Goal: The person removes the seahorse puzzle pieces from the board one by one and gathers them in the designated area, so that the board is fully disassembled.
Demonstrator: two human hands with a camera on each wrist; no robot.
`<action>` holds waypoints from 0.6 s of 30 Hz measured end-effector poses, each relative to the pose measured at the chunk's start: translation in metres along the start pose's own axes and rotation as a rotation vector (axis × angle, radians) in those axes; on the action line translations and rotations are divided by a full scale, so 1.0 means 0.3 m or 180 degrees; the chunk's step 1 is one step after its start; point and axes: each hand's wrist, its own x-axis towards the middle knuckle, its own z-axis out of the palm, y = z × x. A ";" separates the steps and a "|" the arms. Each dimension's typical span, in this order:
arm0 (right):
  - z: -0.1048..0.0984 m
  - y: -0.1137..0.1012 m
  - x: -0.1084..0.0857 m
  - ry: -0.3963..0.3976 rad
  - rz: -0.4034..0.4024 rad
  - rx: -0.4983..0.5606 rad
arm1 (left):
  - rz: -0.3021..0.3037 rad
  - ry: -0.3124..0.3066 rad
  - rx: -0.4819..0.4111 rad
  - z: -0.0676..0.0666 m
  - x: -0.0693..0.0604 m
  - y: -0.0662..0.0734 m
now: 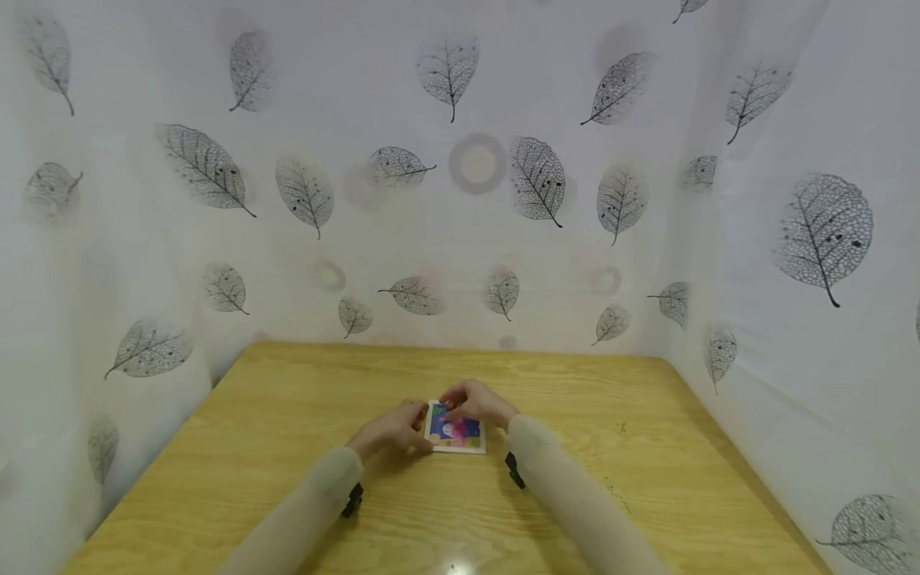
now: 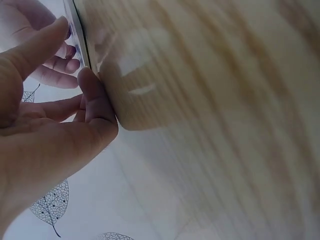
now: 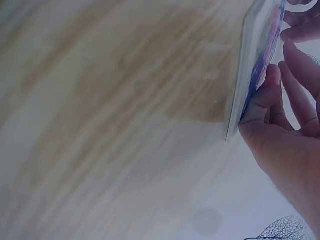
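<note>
A small flat picture board (image 1: 467,435) with a white border and a blue, pink and green picture lies on the wooden table. At its left edge my left hand (image 1: 397,427) holds it, thumb by the near corner and bent fingers farther up the side. My right hand (image 1: 477,402) reaches over the far right part, with bent fingertips touching the picture. Seen from the right wrist, the board (image 3: 254,65) shows its pale edge side-on, and the right hand (image 3: 280,117) has curled fingers against its printed face. Whether those fingers pinch anything is hidden.
The yellow wood-grain table (image 1: 323,383) extends around the board on every side. White curtains (image 1: 460,231) with dark leaf prints stand behind it and along both sides. Dark straps (image 1: 513,471) sit at the wrists, over light sleeves.
</note>
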 end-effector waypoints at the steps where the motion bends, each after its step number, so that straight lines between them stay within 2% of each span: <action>1: -0.001 0.001 0.000 -0.0013 0.0002 -0.0004 | -0.0013 0.0003 -0.0034 0.000 0.000 -0.003; 10: -0.002 0.005 0.017 -0.0165 -0.0121 -0.0160 | -0.0022 -0.0019 -0.0229 -0.007 0.008 -0.009; 15: 0.010 0.007 0.031 -0.0142 -0.0142 -0.0213 | -0.0040 -0.0003 -0.0384 -0.011 0.012 -0.016; 18: 0.021 0.010 0.041 -0.0120 -0.0099 -0.0246 | 0.0020 -0.0017 -0.0391 -0.011 0.019 -0.021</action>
